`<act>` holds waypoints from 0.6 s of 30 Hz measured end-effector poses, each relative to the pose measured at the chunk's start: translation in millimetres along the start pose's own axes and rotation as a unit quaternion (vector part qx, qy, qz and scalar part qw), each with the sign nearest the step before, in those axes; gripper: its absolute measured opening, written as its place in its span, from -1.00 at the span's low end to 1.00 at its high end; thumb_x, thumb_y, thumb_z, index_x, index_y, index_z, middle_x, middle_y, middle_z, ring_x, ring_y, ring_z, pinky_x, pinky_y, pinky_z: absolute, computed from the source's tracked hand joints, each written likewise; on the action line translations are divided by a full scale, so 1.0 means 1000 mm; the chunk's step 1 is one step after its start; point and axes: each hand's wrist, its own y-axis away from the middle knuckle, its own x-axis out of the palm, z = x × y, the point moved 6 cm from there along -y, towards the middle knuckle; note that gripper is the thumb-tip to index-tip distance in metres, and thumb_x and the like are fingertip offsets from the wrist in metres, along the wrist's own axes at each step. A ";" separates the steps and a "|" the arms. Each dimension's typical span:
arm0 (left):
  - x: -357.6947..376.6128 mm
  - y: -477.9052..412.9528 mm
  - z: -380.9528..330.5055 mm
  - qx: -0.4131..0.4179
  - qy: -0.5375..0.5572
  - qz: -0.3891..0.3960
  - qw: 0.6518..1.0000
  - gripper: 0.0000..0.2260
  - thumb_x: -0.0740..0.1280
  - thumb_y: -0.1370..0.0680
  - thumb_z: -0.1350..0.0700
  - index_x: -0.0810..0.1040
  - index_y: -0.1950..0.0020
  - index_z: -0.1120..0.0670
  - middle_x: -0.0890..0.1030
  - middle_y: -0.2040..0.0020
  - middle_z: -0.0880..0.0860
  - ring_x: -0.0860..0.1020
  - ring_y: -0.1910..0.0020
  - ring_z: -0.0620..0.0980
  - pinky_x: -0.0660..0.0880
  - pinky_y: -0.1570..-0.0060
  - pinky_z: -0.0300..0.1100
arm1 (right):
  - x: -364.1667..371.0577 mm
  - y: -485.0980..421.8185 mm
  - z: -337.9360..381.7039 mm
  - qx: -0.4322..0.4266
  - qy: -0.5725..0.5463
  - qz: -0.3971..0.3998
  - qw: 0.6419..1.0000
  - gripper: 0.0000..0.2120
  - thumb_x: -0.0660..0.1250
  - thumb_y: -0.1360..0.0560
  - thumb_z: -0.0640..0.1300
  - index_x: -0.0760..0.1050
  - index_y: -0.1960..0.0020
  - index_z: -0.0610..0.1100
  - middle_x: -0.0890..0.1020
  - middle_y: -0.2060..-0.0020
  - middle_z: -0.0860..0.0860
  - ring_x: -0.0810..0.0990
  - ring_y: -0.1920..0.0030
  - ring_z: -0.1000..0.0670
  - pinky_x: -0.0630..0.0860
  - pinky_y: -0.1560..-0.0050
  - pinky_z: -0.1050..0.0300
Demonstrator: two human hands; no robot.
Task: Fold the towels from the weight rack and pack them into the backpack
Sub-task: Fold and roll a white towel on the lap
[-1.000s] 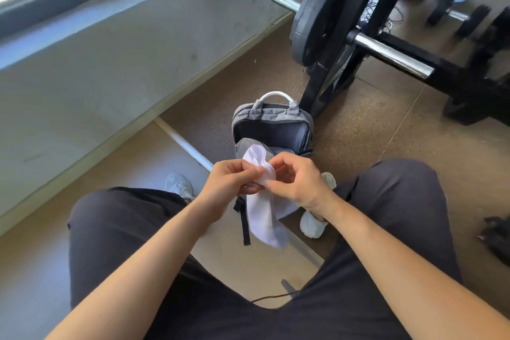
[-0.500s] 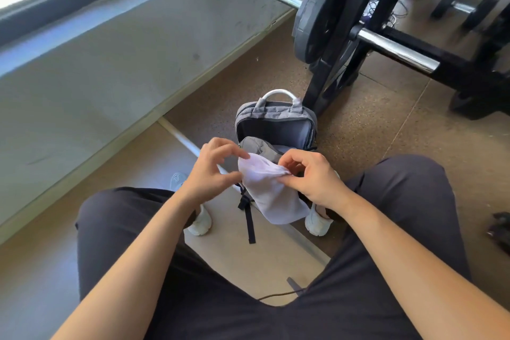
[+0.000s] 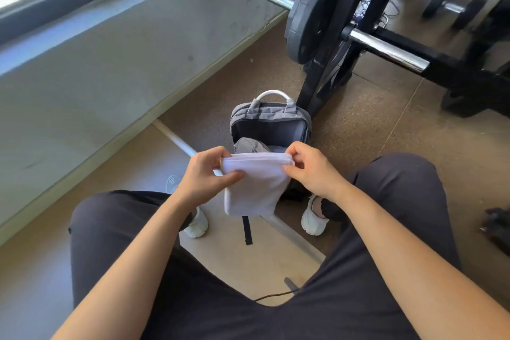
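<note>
Open backpack (image 3: 271, 119): far half of the cavity is unblocked. Grey flap (image 3: 248, 145) slumps across the near edge, and the towel (image 3: 252, 190) hangs just in front of it. Weight rack post (image 3: 325, 83) stands just beside the backpack's far-right corner. Bare floor (image 3: 209, 107) runs left of the backpack to the wall (image 3: 110, 77). Legs (image 3: 110, 229) flank the near side.

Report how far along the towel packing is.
Done: the backpack stands unzipped on the floor. In hand: left hand and right hand pinch the top corners of a folded white towel. Left: placing it inside; whether more towels wait on the weight rack is not visible.
</note>
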 end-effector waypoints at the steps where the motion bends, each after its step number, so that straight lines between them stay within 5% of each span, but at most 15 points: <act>1: 0.000 0.002 -0.003 -0.003 0.046 -0.005 0.999 -0.75 0.58 -0.42 0.05 0.52 0.18 0.08 0.58 0.30 -0.01 0.55 0.30 -0.01 0.53 0.25 -0.08 | 0.003 0.000 0.000 0.007 -0.020 0.012 1.000 -0.90 0.40 -0.55 -0.18 0.49 -0.02 -0.11 0.70 0.12 -0.04 0.67 0.05 -0.08 0.59 -0.03 -0.08; 5: -0.004 0.006 -0.014 -0.013 0.206 -0.025 0.978 -0.72 0.56 -0.45 0.17 0.52 -0.04 0.11 0.60 0.33 -0.04 0.54 0.33 -0.05 0.48 0.32 -0.20 | 0.010 0.005 0.009 0.019 -0.139 0.045 0.989 -0.84 0.38 -0.51 -0.32 0.60 -0.03 -0.13 0.69 0.17 0.02 0.64 0.12 0.06 0.58 0.03 0.09; 10: -0.005 0.005 -0.022 -0.010 0.331 -0.032 0.943 -0.51 0.44 -0.54 0.38 0.48 -0.41 0.05 0.57 0.41 -0.14 0.57 0.37 -0.17 0.53 0.25 -0.32 | 0.017 0.011 0.024 0.028 -0.353 0.121 0.927 -0.75 0.28 -0.51 -0.22 0.56 -0.08 -0.38 0.61 0.05 -0.20 0.57 0.01 -0.10 0.48 -0.05 0.08; 15: -0.002 0.001 -0.015 -0.029 0.372 -0.020 0.927 -0.53 0.52 -0.50 0.11 0.55 -0.39 -0.06 0.71 0.08 0.03 0.66 0.08 0.02 0.58 0.00 -0.12 | 0.019 0.017 0.037 0.063 -0.485 0.133 0.862 -0.61 0.18 -0.60 -0.20 0.48 -0.38 -0.32 0.59 -0.22 -0.26 0.57 -0.22 -0.18 0.48 -0.27 -0.04; 18: 0.014 0.002 -0.011 -0.059 0.359 0.070 0.929 -0.32 0.54 -0.41 -0.23 0.54 -0.40 0.11 0.68 -0.24 0.13 0.63 -0.22 0.10 0.56 -0.21 -0.02 | 0.015 0.019 0.038 0.099 -0.510 0.101 0.848 -0.60 0.14 -0.65 -0.10 0.48 -0.42 -0.21 0.56 -0.34 -0.21 0.55 -0.33 -0.17 0.44 -0.36 -0.08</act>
